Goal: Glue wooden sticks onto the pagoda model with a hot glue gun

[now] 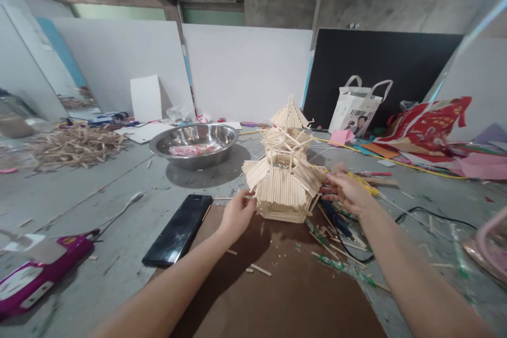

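A tiered pagoda model built of thin pale wooden sticks stands upright at the far end of a brown board. Its pointed top tier leans on a jumble of sticks above the wide lower roof. My left hand has its fingers curled against the left side of the model, just under the eave. On the opposite side, my right hand holds the right eave with bent fingers; the exact contact is partly hidden. A black phone lies left of my left forearm.
A steel basin holding red-and-clear packets stands behind left, near a stick pile. A purple power strip lies at left. On the right are a dark blue tool with a black cord, loose sticks, coloured paper and a white bag.
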The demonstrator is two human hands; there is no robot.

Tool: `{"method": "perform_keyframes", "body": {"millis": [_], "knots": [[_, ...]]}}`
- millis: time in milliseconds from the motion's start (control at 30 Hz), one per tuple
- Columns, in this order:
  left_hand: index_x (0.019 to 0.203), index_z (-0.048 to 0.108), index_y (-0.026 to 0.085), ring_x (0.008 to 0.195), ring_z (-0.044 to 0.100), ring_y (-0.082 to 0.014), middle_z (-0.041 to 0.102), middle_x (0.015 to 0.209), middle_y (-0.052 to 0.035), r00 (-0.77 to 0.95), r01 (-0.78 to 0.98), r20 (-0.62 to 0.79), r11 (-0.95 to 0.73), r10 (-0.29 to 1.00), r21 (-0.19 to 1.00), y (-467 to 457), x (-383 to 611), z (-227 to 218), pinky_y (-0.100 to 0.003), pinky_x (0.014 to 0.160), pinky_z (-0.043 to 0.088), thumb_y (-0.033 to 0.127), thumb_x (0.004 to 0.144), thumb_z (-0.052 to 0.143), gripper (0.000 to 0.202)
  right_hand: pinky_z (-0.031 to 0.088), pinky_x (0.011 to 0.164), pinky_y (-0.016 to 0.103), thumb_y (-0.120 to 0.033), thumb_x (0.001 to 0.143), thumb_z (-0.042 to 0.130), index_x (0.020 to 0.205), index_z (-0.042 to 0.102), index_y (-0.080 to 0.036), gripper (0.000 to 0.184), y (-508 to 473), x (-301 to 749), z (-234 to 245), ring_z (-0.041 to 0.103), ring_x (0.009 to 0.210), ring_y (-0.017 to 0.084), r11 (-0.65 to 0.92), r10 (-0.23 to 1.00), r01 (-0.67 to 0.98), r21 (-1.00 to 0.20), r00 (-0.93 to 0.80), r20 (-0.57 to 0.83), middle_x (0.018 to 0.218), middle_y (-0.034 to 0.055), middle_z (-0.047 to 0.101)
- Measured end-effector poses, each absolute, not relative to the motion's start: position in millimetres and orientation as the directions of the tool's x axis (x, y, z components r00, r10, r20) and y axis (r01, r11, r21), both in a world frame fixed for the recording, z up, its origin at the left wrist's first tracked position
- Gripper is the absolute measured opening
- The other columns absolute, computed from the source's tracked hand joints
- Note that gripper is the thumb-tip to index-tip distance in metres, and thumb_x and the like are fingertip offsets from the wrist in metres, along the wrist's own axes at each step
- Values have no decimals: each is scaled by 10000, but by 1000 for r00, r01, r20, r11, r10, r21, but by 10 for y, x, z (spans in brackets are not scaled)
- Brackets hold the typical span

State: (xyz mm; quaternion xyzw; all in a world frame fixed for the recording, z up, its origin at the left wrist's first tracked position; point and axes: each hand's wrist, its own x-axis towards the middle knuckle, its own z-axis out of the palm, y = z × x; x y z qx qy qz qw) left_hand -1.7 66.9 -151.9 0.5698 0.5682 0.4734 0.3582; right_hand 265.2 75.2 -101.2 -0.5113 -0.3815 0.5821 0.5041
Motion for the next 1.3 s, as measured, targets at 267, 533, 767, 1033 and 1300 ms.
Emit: {"method": "perform_keyframes", "body": {"millis": [267, 533, 767, 1033, 1300], "knots": [[737, 533, 137, 570, 565, -121, 580, 670, -20, -210, -55, -57, 46, 976, 997, 773, -62, -1433, -226, 495, 448, 258, 578, 563, 202, 485, 485, 224, -225, 789, 481, 810, 529, -157, 86, 671, 2556, -975, 629, 620, 146, -259, 960, -121, -958, -138, -242, 765, 54, 646], [734, 541, 139, 498, 525, -83, 564, 611, 4, -306, -240, -105, 31, 946, 970, 919, -218, -1387, -198, 478, 432, 187, 542, 563, 199, 504, 551, 252, -352, 766, 522, 947, 544, -159, 265, 430, 2414, -845, 622, 820, 194, -208, 895, -90, -974, -420, -153, 1070, 123, 598], [746, 562, 154, 471, 519, -93, 572, 578, 7, -323, -236, -105, 27, 940, 971, 1049, -340, -1540, -193, 445, 398, 168, 552, 532, 197, 477, 619, 232, -429, 793, 460, 1050, 563, -141, 399, 349, 2342, -913, 583, 924, 184, -95, 669, 189, -977, -715, -203, 1071, 134, 602], [958, 561, 155, 677, 599, -129, 638, 769, -47, -159, -94, -51, 36, 986, 995, 1075, -344, -1491, -239, 638, 463, 205, 602, 489, 366, 418, 813, 297, -434, 774, 485, 1125, 535, -161, 447, 360, 2314, -904, 549, 966, 171, 48, 600, 289, -956, -773, -204, 1148, 111, 555], [825, 621, 156, 721, 587, -186, 645, 776, -58, -78, 522, 40, 7, 996, 853, 1042, -747, -1171, -278, 651, 437, 296, 590, 558, 281, 420, 807, 308, -403, 796, 461, 1081, 573, -152, 396, 352, 2333, -922, 567, 918, 172, 124, 626, 349, -929, -754, -199, 1065, 98, 604]]}}
